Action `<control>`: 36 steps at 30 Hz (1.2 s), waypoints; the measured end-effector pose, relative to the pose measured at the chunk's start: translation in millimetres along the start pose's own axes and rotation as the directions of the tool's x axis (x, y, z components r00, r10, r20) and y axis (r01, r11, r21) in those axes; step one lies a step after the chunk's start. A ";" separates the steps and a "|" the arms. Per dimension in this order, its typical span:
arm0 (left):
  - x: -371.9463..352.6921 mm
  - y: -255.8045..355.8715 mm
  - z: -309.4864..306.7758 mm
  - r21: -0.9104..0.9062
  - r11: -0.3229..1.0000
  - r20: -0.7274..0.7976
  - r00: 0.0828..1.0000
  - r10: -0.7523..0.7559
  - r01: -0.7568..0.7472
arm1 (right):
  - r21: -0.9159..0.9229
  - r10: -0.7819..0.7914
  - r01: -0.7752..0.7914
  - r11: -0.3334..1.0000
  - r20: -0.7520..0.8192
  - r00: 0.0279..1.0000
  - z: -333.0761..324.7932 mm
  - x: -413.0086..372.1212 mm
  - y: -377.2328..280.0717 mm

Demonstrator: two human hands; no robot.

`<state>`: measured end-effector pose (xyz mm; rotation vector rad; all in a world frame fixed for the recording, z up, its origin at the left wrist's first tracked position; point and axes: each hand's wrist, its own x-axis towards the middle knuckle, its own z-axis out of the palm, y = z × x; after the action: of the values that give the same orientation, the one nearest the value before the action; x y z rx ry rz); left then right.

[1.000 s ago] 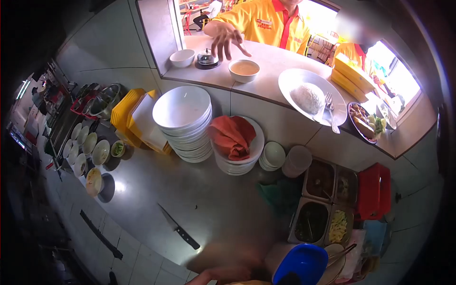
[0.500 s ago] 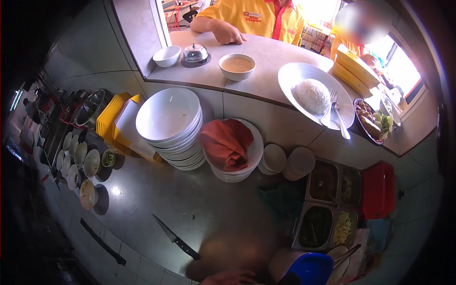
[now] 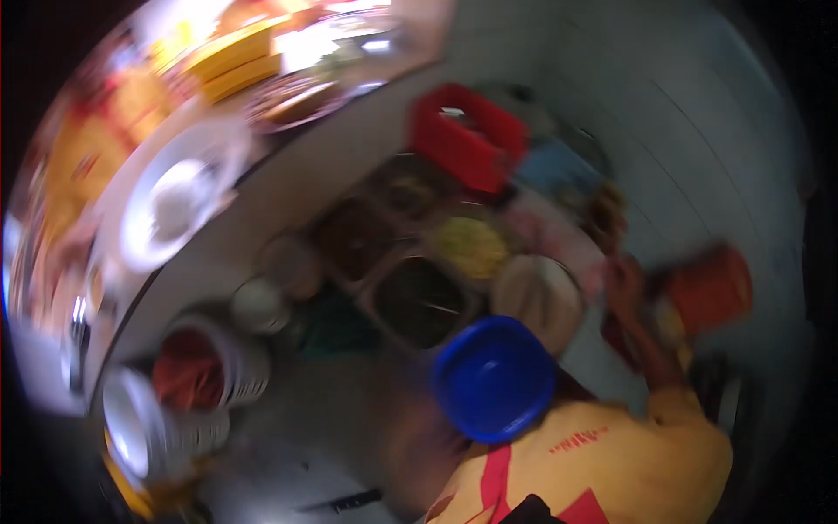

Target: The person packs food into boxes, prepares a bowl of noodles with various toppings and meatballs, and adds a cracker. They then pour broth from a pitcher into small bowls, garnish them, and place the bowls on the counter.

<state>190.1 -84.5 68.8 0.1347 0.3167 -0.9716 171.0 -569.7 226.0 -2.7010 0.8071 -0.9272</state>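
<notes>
The view is heavily blurred by motion. My right arm in a yellow sleeve reaches up and to the right, and my right hand [image 3: 625,286] is beside an orange-red container [image 3: 709,288]; whether it grips the container I cannot tell. A blue bowl [image 3: 494,377] sits just in front of my yellow shirt [image 3: 594,463], with nothing visibly holding it. My left hand is not visible.
Metal trays of food [image 3: 419,301], one holding yellow food [image 3: 471,246], stand by a red crate [image 3: 467,140]. A plate of rice [image 3: 175,205] is on the raised counter. Stacked plates with an orange cloth [image 3: 188,380], white bowls [image 3: 129,428] and a knife [image 3: 345,502] lie at the lower left.
The view has swung sharply to the right and rolled, so the counter now runs diagonally. The person behind the counter is out of sight. My right arm has come into view, reaching right.
</notes>
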 end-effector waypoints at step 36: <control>29.1 -11.3 13.2 0.304 0.951 -0.029 0.998 0.058 -0.047 | -0.106 0.419 -0.436 0.894 -0.147 0.896 12.9 60.5 112.8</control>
<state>198.7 -117.2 72.2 0.4412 0.1952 -0.9610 169.5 -697.4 210.2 -2.4245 1.4674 -0.9577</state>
